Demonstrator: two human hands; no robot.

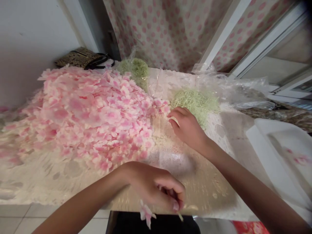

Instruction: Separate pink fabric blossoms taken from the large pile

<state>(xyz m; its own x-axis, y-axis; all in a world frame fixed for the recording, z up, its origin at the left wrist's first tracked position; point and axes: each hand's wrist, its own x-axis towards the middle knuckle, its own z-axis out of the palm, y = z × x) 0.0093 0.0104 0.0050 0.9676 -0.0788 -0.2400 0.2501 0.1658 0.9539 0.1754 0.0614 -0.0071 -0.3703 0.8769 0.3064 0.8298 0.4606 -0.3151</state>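
A large heap of pink-and-white artificial petals [92, 113] covers the left half of the lace-covered table [60, 185]. My left hand [156, 187] is at the table's near edge, its fingers curled around a pink artificial blossom [146, 213] that hangs below them. A thin pale stem [180, 216] shows by the fingertips. My right hand [186, 128] is beside the heap's right edge, pinching a pale curled sliver [174, 121]. Just past it lies a tuft of pale green shredded fibre [195, 104]. A second green tuft [134, 68] sits further back.
Crumpled clear plastic [231, 87] lies along the table's far right. A patterned handbag [83, 58] sits behind the heap, against a polka-dot curtain [165, 29]. A white tray [275, 152] with stray petals is at the right. Floor tiles [48, 217] show below the near edge.
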